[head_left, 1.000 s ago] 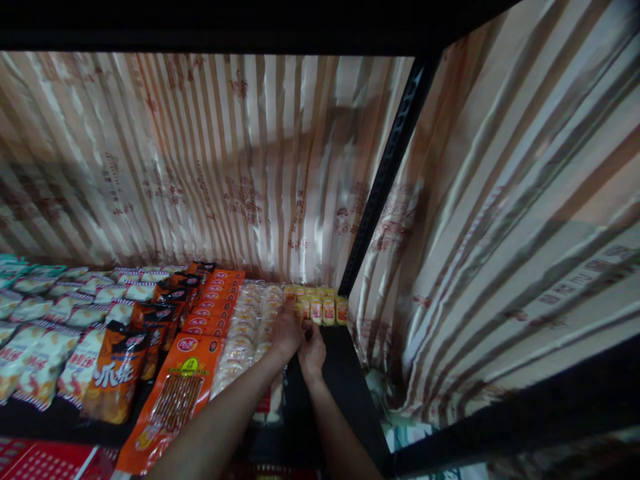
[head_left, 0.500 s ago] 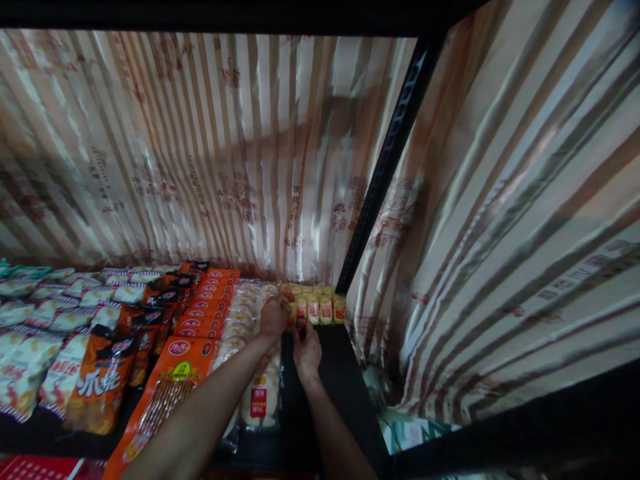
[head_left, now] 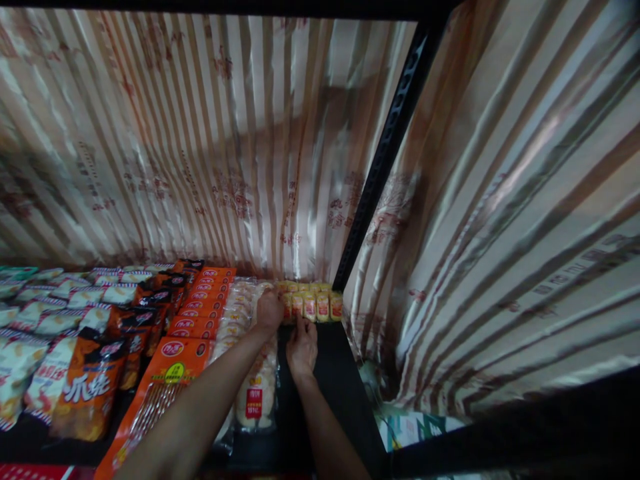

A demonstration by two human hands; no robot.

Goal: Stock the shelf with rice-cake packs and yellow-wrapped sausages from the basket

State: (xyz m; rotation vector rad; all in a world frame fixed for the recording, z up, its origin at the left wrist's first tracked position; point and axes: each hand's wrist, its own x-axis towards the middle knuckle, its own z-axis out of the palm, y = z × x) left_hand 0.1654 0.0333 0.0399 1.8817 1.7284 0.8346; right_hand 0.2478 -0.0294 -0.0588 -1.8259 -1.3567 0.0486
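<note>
When starting at the back right corner of the black shelf, see small yellow packs with red labels, lined up side by side in a front row, with more behind. Find left hand at the left end of the rows, touching or just beside the leftmost packs, with fingers curled in and tips hidden. Cannot tell whether holding a pack or only pressing. Find right hand just in front of the front row, with fingers bent, close together, and tips at the lower front of a pack toward the left. Cannot tell whether gripping or merely touching.

Moving left, note clear packs of pale round pieces, in two columns running front to back, with a red label on the nearest at right. Next, orange packets, overlapping in a column, with thin strips visible through the front one. Farther left, black-and-orange bags, then white bags in several columns, plus a bit of teal packaging at far left back.

Behind everything, striped curtain with reddish print, also hanging at right past the black upright post. At lower left, red basket, partly in view. At lower right, green-and-white package, too blurred to read.
</note>
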